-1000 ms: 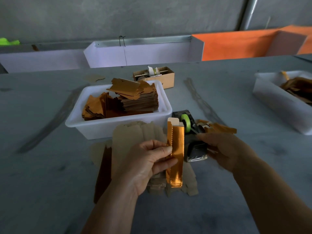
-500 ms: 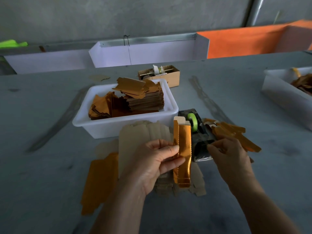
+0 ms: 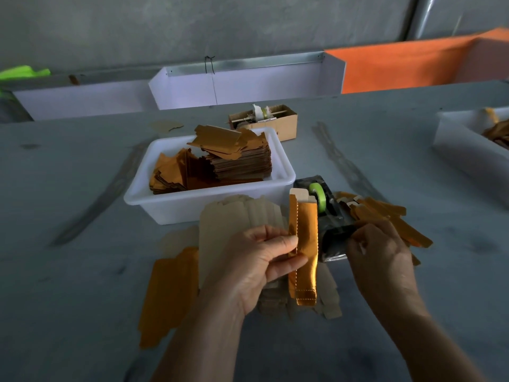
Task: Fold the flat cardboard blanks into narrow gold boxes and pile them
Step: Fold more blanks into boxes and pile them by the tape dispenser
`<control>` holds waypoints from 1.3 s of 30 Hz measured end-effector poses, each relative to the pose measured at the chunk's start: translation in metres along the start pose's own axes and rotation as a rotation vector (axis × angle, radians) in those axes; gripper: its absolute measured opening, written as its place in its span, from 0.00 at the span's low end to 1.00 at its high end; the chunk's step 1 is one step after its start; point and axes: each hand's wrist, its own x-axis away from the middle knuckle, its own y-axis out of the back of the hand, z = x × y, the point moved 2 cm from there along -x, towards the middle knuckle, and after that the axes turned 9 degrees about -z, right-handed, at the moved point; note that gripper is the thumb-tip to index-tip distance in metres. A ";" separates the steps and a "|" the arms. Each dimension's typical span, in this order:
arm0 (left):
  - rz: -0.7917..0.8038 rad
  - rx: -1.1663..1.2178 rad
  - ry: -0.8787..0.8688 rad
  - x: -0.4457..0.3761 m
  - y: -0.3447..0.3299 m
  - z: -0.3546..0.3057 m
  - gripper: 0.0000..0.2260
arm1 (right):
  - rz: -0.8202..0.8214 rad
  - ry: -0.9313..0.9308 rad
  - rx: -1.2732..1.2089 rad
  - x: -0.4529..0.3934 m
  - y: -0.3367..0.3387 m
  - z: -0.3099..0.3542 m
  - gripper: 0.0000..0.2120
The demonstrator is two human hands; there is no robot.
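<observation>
My left hand (image 3: 256, 266) pinches a narrow gold box (image 3: 305, 244) and holds it upright, its pale top flap open. My right hand (image 3: 382, 257) is at the front of the black tape dispenser (image 3: 333, 230) with the green roll (image 3: 318, 195); its thumb and fingers are pinched together there, apparently on the tape end. Folded gold boxes (image 3: 385, 213) lie piled just beyond my right hand. Flat blanks (image 3: 234, 219), brown side up, lie under my left hand, and one gold-side-up blank (image 3: 168, 293) lies to their left.
A white tub (image 3: 198, 208) behind the blanks holds stacks of gold blanks (image 3: 237, 164). A small cardboard box (image 3: 286, 125) stands behind it. Another white tub (image 3: 462, 144) sits at the right edge. White and orange partitions (image 3: 248, 86) line the back of the table.
My right hand has drawn slightly back from over the dispenser and its fingers have closed at the dispenser's front, uncovering more of the gold pile. My left hand keeps the box upright.
</observation>
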 end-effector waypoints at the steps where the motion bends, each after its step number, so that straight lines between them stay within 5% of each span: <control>1: -0.004 0.001 0.001 0.000 0.000 0.000 0.03 | -0.030 0.013 -0.027 0.002 0.006 0.003 0.04; 4: 0.000 0.007 0.007 -0.002 0.000 0.000 0.03 | -0.017 0.002 -0.289 0.009 0.030 0.009 0.06; 8: 0.014 -0.025 0.006 -0.004 0.000 0.001 0.05 | 0.398 -0.064 -0.723 0.010 0.049 0.033 0.03; 11: 0.027 -0.070 -0.003 -0.004 0.001 0.002 0.06 | 0.492 0.072 -0.628 0.005 0.048 0.048 0.04; 24: 0.055 -0.071 -0.008 -0.004 0.004 0.002 0.04 | 0.406 0.298 -0.348 0.002 0.028 0.056 0.16; 36: 0.153 -0.076 -0.010 -0.003 0.009 0.002 0.03 | 0.363 0.233 -0.274 -0.002 0.022 0.060 0.14; 39: 0.192 -0.088 -0.008 -0.002 0.009 0.000 0.14 | 0.357 0.240 -0.220 -0.001 0.023 0.063 0.15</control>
